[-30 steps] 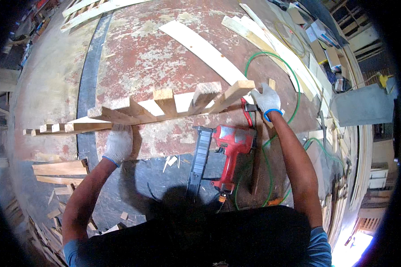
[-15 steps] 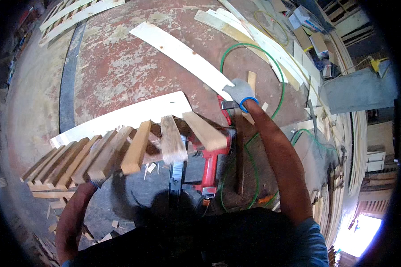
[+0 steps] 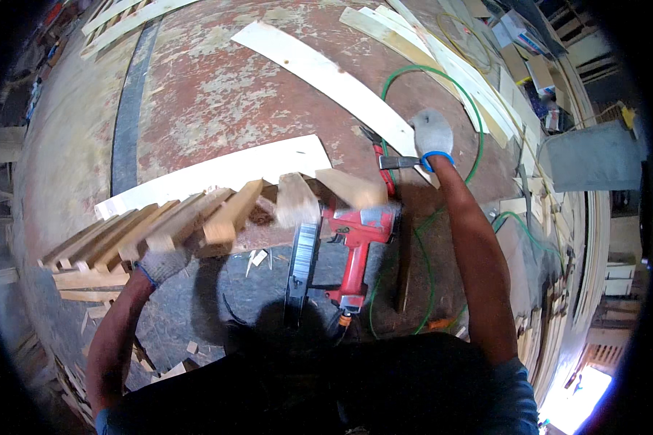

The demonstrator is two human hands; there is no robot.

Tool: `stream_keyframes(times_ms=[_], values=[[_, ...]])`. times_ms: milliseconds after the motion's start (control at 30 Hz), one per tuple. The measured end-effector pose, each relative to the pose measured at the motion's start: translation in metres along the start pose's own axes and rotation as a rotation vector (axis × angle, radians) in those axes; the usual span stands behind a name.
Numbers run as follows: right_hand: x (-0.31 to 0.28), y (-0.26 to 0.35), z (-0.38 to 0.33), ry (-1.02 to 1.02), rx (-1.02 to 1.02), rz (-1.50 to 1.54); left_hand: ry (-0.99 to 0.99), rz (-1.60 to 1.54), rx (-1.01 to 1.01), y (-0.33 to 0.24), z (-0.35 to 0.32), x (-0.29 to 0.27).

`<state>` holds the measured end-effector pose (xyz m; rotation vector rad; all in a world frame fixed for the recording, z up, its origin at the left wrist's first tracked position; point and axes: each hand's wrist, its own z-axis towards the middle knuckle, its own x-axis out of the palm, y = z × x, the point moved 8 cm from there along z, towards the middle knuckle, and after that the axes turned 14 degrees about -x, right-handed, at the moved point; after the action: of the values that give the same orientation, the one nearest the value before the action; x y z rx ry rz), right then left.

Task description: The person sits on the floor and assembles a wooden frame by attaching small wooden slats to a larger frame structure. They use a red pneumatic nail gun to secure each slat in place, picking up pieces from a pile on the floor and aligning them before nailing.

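Observation:
Standing blocks of wood form a slatted row (image 3: 225,214) along a pale board (image 3: 218,174); several ends are blurred by motion. My gloved left hand (image 3: 168,264) grips the row from its near side, with its fingers partly hidden under the blocks. My gloved right hand (image 3: 433,132) lies at the right end of a long pale plank (image 3: 326,80), and its fingers cannot be made out. Left of that wrist are a dark metal tool head (image 3: 400,162) and a red-handled tool (image 3: 379,154). A red nail gun (image 3: 357,250) with a dark magazine (image 3: 301,261) lies between my arms.
A green hose (image 3: 479,109) loops around my right hand. Pale boards (image 3: 428,58) are stacked at the far right, near cardboard boxes (image 3: 519,36). Another slatted wooden piece (image 3: 127,29) lies far left. Wood offcuts (image 3: 257,259) are scattered on the worn surface.
My left hand has moved up and slightly right, and the near ends of the blocks have shifted up with it. My right hand has slid rightward along the plank's end.

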<state>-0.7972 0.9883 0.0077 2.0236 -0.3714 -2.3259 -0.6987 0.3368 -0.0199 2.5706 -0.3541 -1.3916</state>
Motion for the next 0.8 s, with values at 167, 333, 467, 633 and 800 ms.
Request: stream_keyframes(times_ms=[167,333,467,633,800], values=[[-0.04,-0.014,-0.047,-0.091,0.176,0.167,-0.433,-0.478,0.188,-0.027,-0.059,-0.147],[-0.024,-0.053,-0.124,-0.007,0.387,0.119,-0.688,-0.787,0.241,-0.002,-0.087,-0.183],[0.033,-0.118,-0.157,0.124,0.38,0.271,-0.572,-0.948,0.264,0.001,-0.082,-0.178],[0.076,-0.107,-0.152,0.01,0.744,1.057,-0.399,-0.939,0.293,0.009,-0.082,-0.184],[0.072,-0.14,-0.133,-0.17,0.7,1.377,-0.384,-0.777,0.281,0.0,-0.098,-0.211]])
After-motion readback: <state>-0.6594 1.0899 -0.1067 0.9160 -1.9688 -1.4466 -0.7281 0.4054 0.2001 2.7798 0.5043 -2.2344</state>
